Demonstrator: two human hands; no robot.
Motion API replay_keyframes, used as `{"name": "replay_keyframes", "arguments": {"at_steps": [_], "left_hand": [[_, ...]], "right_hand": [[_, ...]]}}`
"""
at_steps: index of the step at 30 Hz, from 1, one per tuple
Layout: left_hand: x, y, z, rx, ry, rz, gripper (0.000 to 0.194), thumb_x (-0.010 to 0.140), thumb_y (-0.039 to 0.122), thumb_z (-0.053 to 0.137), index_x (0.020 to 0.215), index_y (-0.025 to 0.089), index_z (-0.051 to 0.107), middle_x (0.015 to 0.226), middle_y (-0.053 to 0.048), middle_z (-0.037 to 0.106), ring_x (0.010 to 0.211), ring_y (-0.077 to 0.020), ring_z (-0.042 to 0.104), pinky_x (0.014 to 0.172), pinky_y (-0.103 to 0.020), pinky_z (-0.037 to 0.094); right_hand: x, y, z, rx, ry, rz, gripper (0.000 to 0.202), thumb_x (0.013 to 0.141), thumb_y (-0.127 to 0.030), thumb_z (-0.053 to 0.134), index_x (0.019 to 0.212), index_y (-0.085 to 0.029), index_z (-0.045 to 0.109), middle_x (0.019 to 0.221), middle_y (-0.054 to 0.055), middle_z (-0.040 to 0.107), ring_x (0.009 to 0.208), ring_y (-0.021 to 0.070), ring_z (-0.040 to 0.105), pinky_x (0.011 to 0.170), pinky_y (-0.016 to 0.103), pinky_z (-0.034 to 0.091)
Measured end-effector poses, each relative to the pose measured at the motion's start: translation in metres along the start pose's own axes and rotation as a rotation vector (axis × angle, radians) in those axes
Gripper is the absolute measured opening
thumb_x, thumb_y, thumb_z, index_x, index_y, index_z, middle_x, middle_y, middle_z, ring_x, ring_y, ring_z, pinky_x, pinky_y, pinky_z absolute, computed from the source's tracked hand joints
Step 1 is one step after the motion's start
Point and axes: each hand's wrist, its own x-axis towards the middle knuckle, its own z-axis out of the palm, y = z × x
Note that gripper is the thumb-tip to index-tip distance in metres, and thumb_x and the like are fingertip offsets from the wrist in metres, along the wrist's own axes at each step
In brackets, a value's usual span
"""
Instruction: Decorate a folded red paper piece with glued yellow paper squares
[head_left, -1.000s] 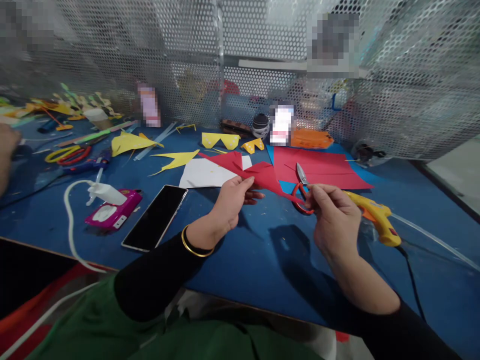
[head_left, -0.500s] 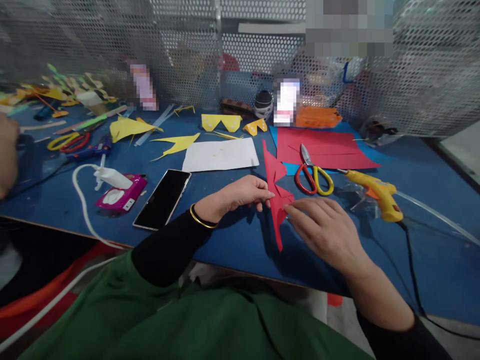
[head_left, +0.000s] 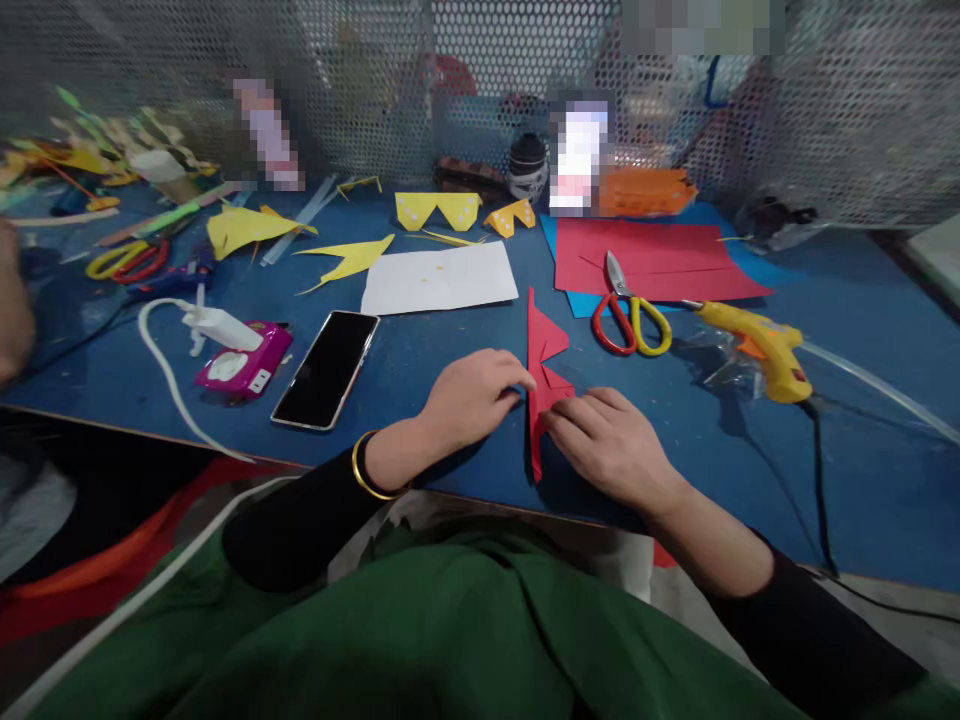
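Observation:
A folded red paper piece with notches along its right side stands lengthwise near the table's front edge. My left hand is at its left side, fingers curled, with the fingertips at the paper's edge; whether they grip it is hard to tell. From the right, my right hand pinches the lower part of the paper between bent fingers. Just beyond lie scissors with one red and one yellow handle, partly on red paper sheets. A white sheet lies further left.
A yellow glue gun with a black cord lies at right. Leftward are a black phone, a purple socket block and yellow paper cutouts. Another person's hand shows at the far left edge. Perforated metal stands behind.
The red paper has come down to the tabletop and turned more upright in view. My left fingers have loosened from their pinch on it; my right hand has moved left and closed on its lower part.

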Motion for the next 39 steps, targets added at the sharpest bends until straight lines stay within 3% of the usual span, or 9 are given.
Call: {"name": "replay_keyframes", "arguments": {"at_steps": [3,7,12,21,28,39], "left_hand": [[-0.015,0.0,0.003,0.078,-0.092,0.207,0.025,0.09,0.006,0.056,0.099,0.018,0.076,0.104,-0.007,0.078,0.101,-0.0227,0.069,0.088,-0.035,0.053],[-0.023,-0.001,0.007,0.113,-0.061,0.3,0.018,0.095,0.015,0.058,0.1,0.016,0.076,0.107,-0.007,0.079,0.103,-0.0225,0.07,0.09,-0.036,0.056],[-0.022,0.001,0.009,0.121,-0.043,0.267,0.012,0.093,0.022,0.067,0.098,0.018,0.076,0.104,-0.006,0.078,0.1,-0.023,0.07,0.089,-0.038,0.057],[-0.02,0.007,0.016,0.102,0.014,0.176,0.013,0.093,0.018,0.063,0.085,0.019,0.073,0.092,-0.004,0.077,0.095,-0.0216,0.07,0.085,-0.035,0.055],[-0.016,0.006,0.018,0.025,0.04,-0.011,0.012,0.087,0.02,0.073,0.075,0.019,0.071,0.096,-0.004,0.073,0.092,-0.0206,0.065,0.083,-0.036,0.052],[-0.013,0.006,0.019,0.016,0.038,-0.051,0.016,0.085,0.017,0.074,0.071,0.018,0.067,0.1,-0.006,0.071,0.101,-0.0235,0.061,0.091,-0.041,0.049]], "right_hand": [[-0.002,-0.001,0.001,0.055,0.004,0.055,0.015,0.094,-0.01,0.059,0.089,-0.012,0.073,0.08,0.007,0.072,0.071,0.0174,0.057,0.075,0.034,0.042],[-0.005,-0.002,-0.001,0.086,-0.026,0.098,0.016,0.096,-0.012,0.058,0.088,-0.015,0.073,0.081,0.005,0.072,0.071,0.0178,0.057,0.075,0.034,0.041],[-0.006,-0.001,0.0,0.204,-0.019,0.241,0.016,0.097,-0.018,0.06,0.089,-0.018,0.073,0.083,0.003,0.072,0.073,0.0179,0.059,0.068,0.033,0.04],[-0.008,0.001,0.004,0.432,-0.063,0.44,0.015,0.097,-0.023,0.062,0.089,-0.02,0.074,0.087,0.003,0.073,0.079,0.019,0.064,0.071,0.033,0.044],[-0.003,0.001,0.004,0.505,-0.139,0.658,0.01,0.093,-0.028,0.067,0.086,-0.023,0.075,0.081,0.002,0.067,0.077,0.0184,0.062,0.071,0.033,0.043],[0.0,-0.002,0.006,0.471,-0.211,0.726,0.015,0.093,-0.027,0.064,0.08,-0.021,0.068,0.082,0.004,0.067,0.077,0.02,0.061,0.071,0.034,0.038]]}}
